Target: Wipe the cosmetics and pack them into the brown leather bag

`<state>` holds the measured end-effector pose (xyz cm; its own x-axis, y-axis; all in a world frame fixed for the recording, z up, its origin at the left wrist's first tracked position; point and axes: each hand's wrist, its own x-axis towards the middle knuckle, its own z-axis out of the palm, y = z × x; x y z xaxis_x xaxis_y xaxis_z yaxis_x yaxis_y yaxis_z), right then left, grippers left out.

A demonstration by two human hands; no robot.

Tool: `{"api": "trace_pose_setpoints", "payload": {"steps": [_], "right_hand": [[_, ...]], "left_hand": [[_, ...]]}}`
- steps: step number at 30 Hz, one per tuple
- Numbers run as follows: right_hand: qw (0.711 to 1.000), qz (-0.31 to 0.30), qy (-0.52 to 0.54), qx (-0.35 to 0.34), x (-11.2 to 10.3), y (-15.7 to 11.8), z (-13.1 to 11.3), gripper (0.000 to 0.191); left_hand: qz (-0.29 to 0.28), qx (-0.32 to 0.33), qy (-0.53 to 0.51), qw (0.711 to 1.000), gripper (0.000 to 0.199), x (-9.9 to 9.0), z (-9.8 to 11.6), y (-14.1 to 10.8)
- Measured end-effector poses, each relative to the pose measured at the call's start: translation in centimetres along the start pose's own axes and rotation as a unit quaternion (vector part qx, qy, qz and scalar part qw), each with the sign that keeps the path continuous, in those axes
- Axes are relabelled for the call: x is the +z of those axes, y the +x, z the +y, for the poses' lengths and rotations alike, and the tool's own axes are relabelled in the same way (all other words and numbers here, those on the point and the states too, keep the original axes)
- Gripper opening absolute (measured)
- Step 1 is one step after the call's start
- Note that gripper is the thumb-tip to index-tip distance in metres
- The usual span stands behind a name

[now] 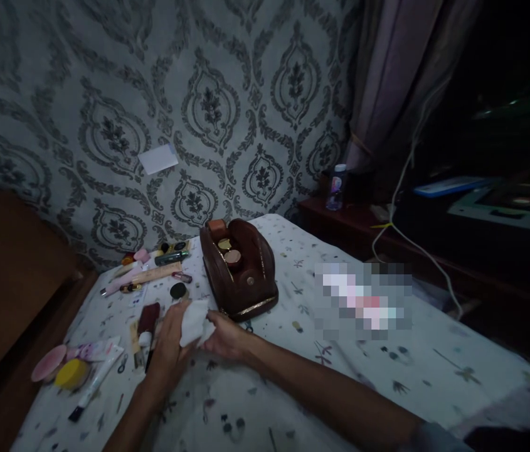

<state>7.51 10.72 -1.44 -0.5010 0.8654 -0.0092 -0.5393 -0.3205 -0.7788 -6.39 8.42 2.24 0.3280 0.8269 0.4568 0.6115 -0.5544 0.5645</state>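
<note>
A crumpled white tissue (194,321) is held between both hands, low over the patterned sheet. My left hand (174,329) is closed on its left side, and my right hand (226,336) grips its right edge. Whether anything lies inside the tissue is hidden. Just behind my hands, a brown leather bag (227,292) stands unzipped, with round compact-like items (233,258) inside. To the left of the bag sits a small dark-lidded jar (179,291). Beside my left hand lie a dark red pouch-like item (148,318) and a small white-capped item (145,339).
Toward the wall lie several cosmetics, among them a dark green tube (172,258). At the front left are a yellow-lidded jar (71,374), a pink round item (49,363) and a brush (95,384). A blurred patch (363,301) covers something at right. A bottle (336,188) stands on a ledge.
</note>
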Motion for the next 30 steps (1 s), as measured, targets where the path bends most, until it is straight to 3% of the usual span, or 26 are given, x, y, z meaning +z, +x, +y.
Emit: {"api": "trace_pose_setpoints", "payload": {"steps": [4,7,11,15,21,26,30], "right_hand": [[1.0,-0.017,0.008,-0.012,-0.5,-2.2,-0.4,0.045],[0.997,-0.031,-0.067,-0.031,-0.8,-3.3,-0.9,0.057],[0.967,-0.04,-0.233,-0.095,-0.7,-3.8,-0.7,0.071],[0.956,-0.015,-0.261,-0.131,-0.4,-3.7,0.1,0.07],[0.947,0.06,-0.275,-0.152,-0.4,-3.7,-0.2,0.065],[0.921,0.102,-0.319,-0.201,-0.1,-3.9,-0.8,0.064],[0.915,0.109,-0.335,-0.196,0.2,-4.1,-0.8,0.061]], "left_hand": [[-0.021,-0.045,-0.065,0.997,0.03,-0.5,1.6,0.5],[-0.03,-0.101,-0.146,0.984,0.028,-0.7,2.7,1.4],[-0.009,-0.253,-0.29,0.923,0.028,0.0,2.0,1.9],[0.034,-0.332,-0.357,0.872,0.045,1.2,0.2,1.6],[0.088,-0.383,-0.447,0.803,0.057,1.9,0.5,0.8],[0.082,-0.433,-0.491,0.751,0.047,2.3,1.2,0.3],[0.079,-0.45,-0.516,0.725,0.035,2.1,1.3,0.3]]}}
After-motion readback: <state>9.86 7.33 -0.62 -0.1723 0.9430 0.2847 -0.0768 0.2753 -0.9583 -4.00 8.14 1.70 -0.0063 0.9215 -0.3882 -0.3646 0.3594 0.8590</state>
